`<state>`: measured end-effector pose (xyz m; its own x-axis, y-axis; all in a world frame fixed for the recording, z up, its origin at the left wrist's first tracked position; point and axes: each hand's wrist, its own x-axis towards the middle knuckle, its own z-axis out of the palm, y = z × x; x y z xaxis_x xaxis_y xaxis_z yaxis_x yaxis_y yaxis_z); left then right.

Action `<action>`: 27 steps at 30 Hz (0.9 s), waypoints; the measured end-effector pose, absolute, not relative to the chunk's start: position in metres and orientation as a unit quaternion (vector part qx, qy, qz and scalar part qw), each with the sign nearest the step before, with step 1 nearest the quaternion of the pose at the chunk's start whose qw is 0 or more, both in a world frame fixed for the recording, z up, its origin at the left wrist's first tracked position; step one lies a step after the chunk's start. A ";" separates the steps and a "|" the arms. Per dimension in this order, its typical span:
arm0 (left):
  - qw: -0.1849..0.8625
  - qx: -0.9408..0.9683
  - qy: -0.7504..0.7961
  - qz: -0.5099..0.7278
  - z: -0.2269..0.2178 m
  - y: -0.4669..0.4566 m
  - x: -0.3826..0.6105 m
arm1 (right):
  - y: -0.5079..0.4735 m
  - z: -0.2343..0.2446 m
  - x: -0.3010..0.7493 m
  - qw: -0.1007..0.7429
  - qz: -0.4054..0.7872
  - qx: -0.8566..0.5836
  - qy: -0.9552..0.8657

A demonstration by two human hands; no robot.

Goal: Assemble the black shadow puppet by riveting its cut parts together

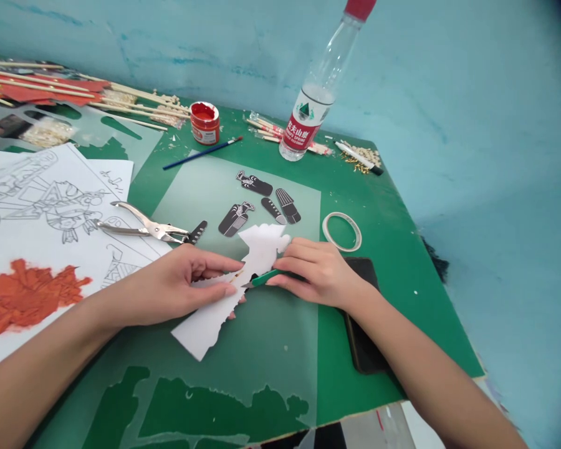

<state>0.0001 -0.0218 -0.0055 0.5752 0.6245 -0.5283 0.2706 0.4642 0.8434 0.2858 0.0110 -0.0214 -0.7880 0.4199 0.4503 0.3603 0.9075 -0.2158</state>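
A white paper cutout (199, 333) with jagged edges is pinched between the thumb and fingers of my left hand (187, 284). My right hand (318, 269) is closed on a small green-handled blade (265, 278), whose pointed metal tip touches the cutout near my left fingertips. A small brownish mark shows on the paper beside the tip. Beneath both hands lies a translucent plastic sheet (294, 337). Several black patterned cutouts (236, 219) rest on it beyond the paper. Metal punch pliers (154, 229) lie left of them, by a black toothed piece.
A tape roll (342, 232) and dark phone (367, 337) lie at right, the phone partly under my right forearm. Farther back stand a water bottle (303, 118) and red paint jar (204, 123), beside a blue brush (203, 153). Drawings (51, 199) and an orange crumpled piece (28, 296) lie left.
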 end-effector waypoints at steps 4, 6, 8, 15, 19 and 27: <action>0.731 0.501 0.446 0.124 -0.008 -0.022 -0.001 | 0.012 -0.022 0.288 0.255 0.064 -0.208 -0.942; 0.731 0.501 0.446 0.126 -0.009 -0.022 -0.002 | 0.012 -0.022 0.288 0.259 0.067 -0.207 -0.941; 0.730 0.506 0.441 0.128 -0.010 -0.022 -0.002 | 0.012 -0.022 0.288 0.262 0.068 -0.207 -0.940; 0.740 0.507 0.423 0.130 -0.010 -0.021 -0.001 | 0.012 -0.023 0.286 0.267 0.081 -0.204 -0.938; 0.734 0.503 0.439 0.125 -0.007 -0.021 -0.001 | 0.013 -0.023 0.287 0.269 0.083 -0.212 -0.936; 0.731 0.510 0.434 0.129 -0.005 -0.021 0.000 | 0.012 -0.023 0.285 0.279 0.081 -0.209 -0.934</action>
